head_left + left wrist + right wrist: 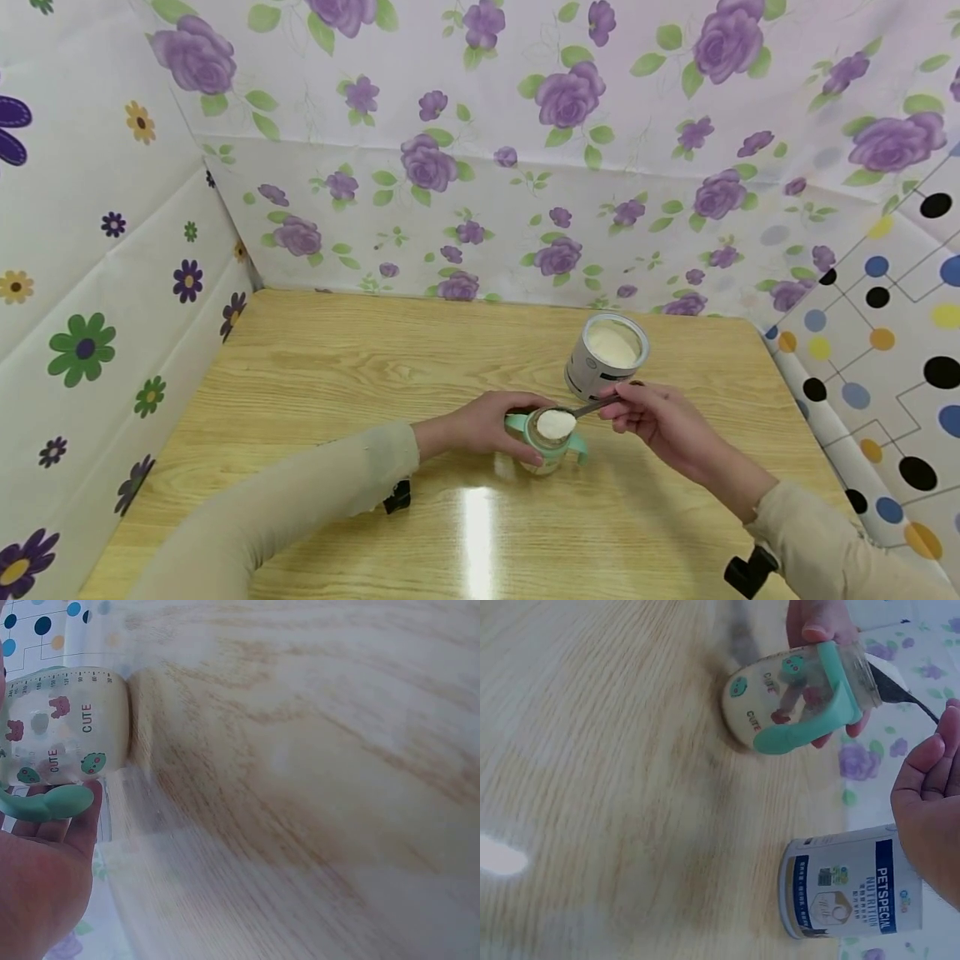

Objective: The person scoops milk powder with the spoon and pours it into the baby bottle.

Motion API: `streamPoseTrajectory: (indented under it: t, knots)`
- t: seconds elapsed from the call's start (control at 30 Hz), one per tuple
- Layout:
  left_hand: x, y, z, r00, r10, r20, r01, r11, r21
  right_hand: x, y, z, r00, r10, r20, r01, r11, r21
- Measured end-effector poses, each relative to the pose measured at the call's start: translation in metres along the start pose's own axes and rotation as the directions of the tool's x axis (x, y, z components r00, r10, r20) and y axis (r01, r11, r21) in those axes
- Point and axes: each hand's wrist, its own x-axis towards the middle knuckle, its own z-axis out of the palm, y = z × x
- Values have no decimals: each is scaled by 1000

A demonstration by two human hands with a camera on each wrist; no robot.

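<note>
A clear baby bottle (545,461) with mint-green handles stands uncapped on the table, printed with "CUTE" and small cartoon figures. My left hand (498,423) grips it around the side, fingers behind and thumb in front. Pale contents show through its wall (751,712). My right hand (660,425) pinches the handle of a metal spoon (592,406). The spoon's bowl, heaped with cream-white powder (557,423), is over the bottle's mouth and hides most of the opening. Behind my right hand stands an open can (587,371) of pale powder, labelled "PETSPECIAL NUTRITION".
The wood-grain table (360,358) meets a flowered sheet (480,208) at the back. Patterned sheets also line the left (150,333) and right (892,400) sides. Dark wrist devices (750,572) are strapped over both sleeves.
</note>
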Motion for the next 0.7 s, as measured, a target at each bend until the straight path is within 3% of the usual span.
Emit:
streamPoseTrajectory:
  t: [0.2,0.37,0.53,0.7]
  knots:
    - [0,-1,0,1000,4,9,-3,1000,-16,3,-5,5,1000,-2,17,5,982,-188]
    - [-1,0,1,1000,-7,13,7,1000,-17,5,-7,6,1000,12,21,-5,958,-287]
    - [-1,0,2,1000,-13,12,13,1000,-24,5,-6,11,1000,-8,-30,-5,914,-406]
    - [-1,-2,1,1000,-2,6,2,1000,-1,3,-4,16,996,-75,-44,44,872,-488]
